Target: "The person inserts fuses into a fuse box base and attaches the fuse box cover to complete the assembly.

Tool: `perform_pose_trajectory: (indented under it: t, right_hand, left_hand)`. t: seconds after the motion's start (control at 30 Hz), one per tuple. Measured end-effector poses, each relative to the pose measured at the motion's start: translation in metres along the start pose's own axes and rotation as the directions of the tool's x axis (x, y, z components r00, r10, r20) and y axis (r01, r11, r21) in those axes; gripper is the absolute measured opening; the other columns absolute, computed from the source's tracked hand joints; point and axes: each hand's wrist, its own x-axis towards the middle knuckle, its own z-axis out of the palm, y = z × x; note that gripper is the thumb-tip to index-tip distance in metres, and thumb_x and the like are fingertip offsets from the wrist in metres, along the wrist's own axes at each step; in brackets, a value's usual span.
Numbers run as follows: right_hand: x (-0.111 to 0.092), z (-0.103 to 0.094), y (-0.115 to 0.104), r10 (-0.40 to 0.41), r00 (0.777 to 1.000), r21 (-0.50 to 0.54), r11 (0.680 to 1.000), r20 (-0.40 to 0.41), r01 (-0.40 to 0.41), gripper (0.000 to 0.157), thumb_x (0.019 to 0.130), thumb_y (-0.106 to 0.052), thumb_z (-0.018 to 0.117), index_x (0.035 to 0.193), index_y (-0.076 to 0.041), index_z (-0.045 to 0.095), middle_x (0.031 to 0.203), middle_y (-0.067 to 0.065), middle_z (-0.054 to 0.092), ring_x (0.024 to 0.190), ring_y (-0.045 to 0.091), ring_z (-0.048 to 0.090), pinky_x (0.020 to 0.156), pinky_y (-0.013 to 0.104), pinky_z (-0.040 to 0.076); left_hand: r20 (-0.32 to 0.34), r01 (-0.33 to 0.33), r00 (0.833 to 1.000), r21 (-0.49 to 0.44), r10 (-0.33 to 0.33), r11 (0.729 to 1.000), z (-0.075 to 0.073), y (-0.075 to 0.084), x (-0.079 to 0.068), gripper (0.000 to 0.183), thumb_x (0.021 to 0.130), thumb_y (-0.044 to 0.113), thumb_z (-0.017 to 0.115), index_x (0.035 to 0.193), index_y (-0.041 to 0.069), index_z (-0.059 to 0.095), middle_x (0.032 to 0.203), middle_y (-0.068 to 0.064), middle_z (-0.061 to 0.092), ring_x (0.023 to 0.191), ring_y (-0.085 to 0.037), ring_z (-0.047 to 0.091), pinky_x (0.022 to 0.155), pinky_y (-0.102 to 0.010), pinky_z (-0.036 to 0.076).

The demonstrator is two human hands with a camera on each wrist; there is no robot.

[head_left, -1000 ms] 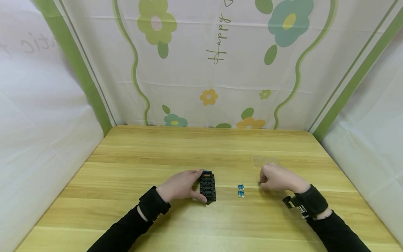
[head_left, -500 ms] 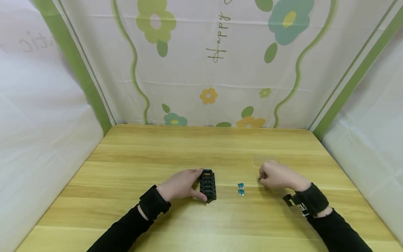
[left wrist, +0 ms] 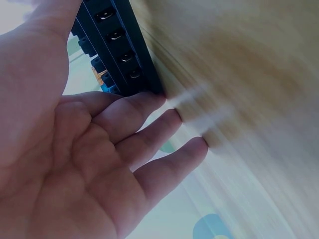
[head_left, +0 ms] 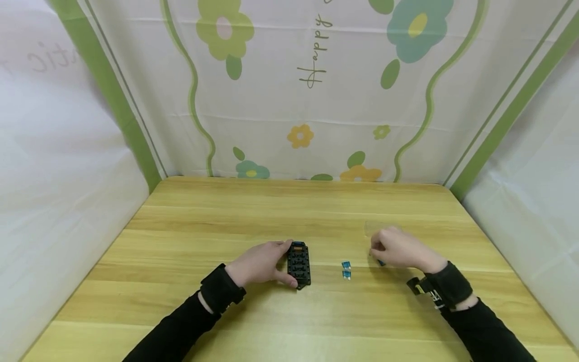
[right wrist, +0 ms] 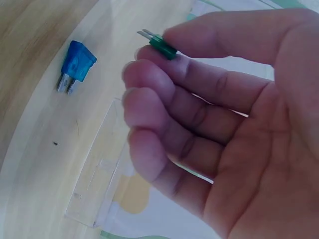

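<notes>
The left hand (head_left: 259,264) grips a long black plastic block (head_left: 299,266), ridged with slots, between thumb and finger on the wood-grain worktop (head_left: 289,322). The right hand (head_left: 398,249) pinches a small green fuse (right wrist: 164,48) with two thin metal prongs. A wedge-shaped blue fuse (right wrist: 79,60) lies near that hand; two more blue fuses (head_left: 346,275) sit between block and right hand. Beyond it lies a clear plastic cover (right wrist: 92,172).

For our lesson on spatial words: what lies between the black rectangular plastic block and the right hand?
In the head view, two small blue plastic fuses lie there.
</notes>
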Motion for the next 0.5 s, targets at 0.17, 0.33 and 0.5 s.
perform_pose_trajectory:
  t: [0.17,0.33,0.5]
  right_hand:
    - [0.004,-0.0007,0.0026,-0.078,0.995,-0.008,0.997,-0.056,0.078,0.021,0.09,-0.009,0.062,0.072,-0.019,0.067,0.061,-0.013,0.05,0.046,0.0,0.037,0.049,0.021,0.035]
    - [0.0066,0.0003,0.002,-0.124,0.985,-0.014,0.992,-0.123,0.123,0.011,0.088,-0.007,0.067,0.086,-0.014,0.075,0.076,-0.009,0.061,0.054,-0.003,0.047,0.053,0.021,0.042]
    - [0.0081,0.0034,-0.0003,-0.167,0.966,-0.039,0.986,-0.198,0.162,0.007,0.084,-0.006,0.071,0.088,-0.01,0.076,0.078,-0.008,0.06,0.064,0.0,0.052,0.056,0.019,0.044]
  left_hand:
    - [0.0,0.0,1.0,-0.002,0.0,1.0,-0.0003,-0.001,0.0,0.109,0.073,0.072,0.06,0.15,0.003,0.026,0.143,-0.015,0.041,0.129,-0.026,0.042,0.101,-0.035,0.033]
    - [0.001,0.001,1.0,-0.004,-0.001,1.0,0.0001,-0.0018,0.0004,0.109,0.073,0.072,0.06,0.15,0.002,0.027,0.143,-0.015,0.041,0.129,-0.026,0.042,0.102,-0.035,0.033]
    - [0.002,0.001,1.0,-0.005,-0.001,1.0,-0.0001,-0.0011,0.0005,0.109,0.073,0.072,0.06,0.15,0.002,0.027,0.143,-0.015,0.041,0.129,-0.026,0.041,0.102,-0.035,0.033]
